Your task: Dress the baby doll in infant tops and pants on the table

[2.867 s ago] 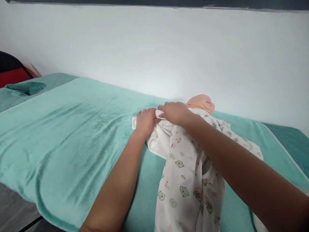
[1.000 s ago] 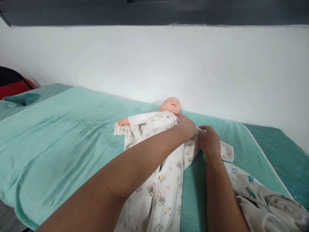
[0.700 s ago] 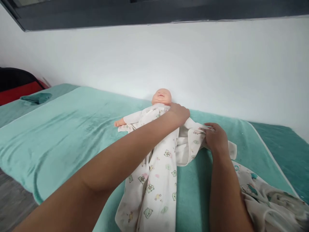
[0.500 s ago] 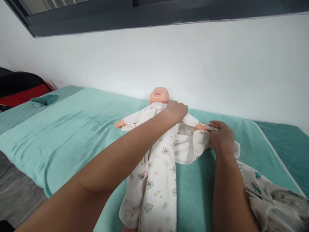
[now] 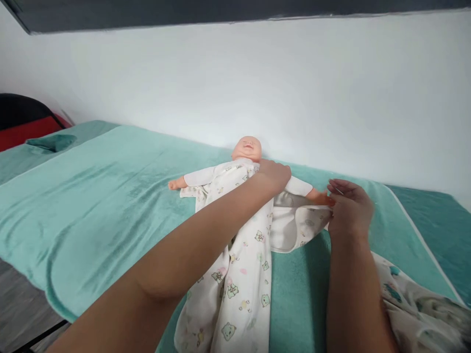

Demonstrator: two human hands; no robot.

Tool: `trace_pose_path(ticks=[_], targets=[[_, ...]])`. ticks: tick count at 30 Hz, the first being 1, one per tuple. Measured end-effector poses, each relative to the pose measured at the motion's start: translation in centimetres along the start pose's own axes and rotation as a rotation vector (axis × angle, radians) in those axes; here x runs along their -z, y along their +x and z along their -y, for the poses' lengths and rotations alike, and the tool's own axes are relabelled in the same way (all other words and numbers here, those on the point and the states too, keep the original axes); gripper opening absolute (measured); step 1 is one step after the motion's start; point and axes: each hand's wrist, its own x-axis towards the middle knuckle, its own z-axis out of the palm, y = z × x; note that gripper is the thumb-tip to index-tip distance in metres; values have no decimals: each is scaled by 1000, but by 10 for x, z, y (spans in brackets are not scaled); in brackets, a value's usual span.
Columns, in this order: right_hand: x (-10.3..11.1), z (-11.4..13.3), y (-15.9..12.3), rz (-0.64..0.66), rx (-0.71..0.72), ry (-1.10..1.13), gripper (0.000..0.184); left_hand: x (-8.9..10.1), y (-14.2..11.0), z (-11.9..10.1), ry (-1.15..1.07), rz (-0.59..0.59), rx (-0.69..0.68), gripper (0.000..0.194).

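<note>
A baby doll (image 5: pixel 247 149) lies on its back with its arms spread. It wears white sleeves and printed white trousers (image 5: pixel 235 284). My left hand (image 5: pixel 275 175) is curled around the doll's upper arm near the shoulder, its fingertips mostly hidden. At the doll's outstretched hand (image 5: pixel 320 197), my right hand (image 5: pixel 349 206) grips the edge of a printed baby jacket (image 5: pixel 281 228). The jacket spreads partly beneath the doll, its white inside facing up. The doll's fingertips touch my right hand, and part of the jacket is hidden behind it.
A teal sheet (image 5: pixel 110 196) covers the bed against a white wall (image 5: pixel 235 88). Another printed cloth (image 5: pixel 415 304) lies crumpled at the lower right. A black and red chair (image 5: pixel 29 125) stands at the far left, and a dark window frame runs above.
My right hand has moved slightly right, its fingers lifted and rolled, and the fabric over the doll's hand has slipped back. My left hand stays at the shoulder. The camera view has shifted.
</note>
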Motion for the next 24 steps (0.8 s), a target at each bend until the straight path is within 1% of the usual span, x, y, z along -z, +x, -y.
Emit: trace_pose_path(ticks=[2, 5, 7, 10, 12, 14, 16, 20, 22, 24], targets=[[-6, 2, -5, 3, 56, -80, 27, -4, 4, 0, -21, -12, 6, 50], [-12, 6, -12, -6, 185, -307, 26, -9, 7, -5, -64, -14, -5, 51], [-15, 8, -16, 24, 275, -447, 27, -12, 5, -12, -78, -17, -14, 51], [-19, 10, -22, 94, 353, -535, 30, -13, -7, -19, -64, -70, -21, 43], [-25, 11, -29, 153, 372, -540, 32, -13, -23, -16, -60, -141, -23, 40], [-33, 12, -39, 235, 393, -519, 34, -15, -42, -5, -90, -243, -12, 36], [-44, 13, -53, 354, 401, -476, 36, -23, -62, 13, -179, -369, 33, 35], [-63, 16, -81, 658, 407, -434, 39, -50, -91, 52, -499, -603, 156, 35], [-68, 18, -88, 736, 422, -450, 38, -63, -98, 64, -638, -654, 195, 38], [-68, 19, -89, 767, 416, -460, 38, -71, -100, 69, -719, -660, 211, 42]])
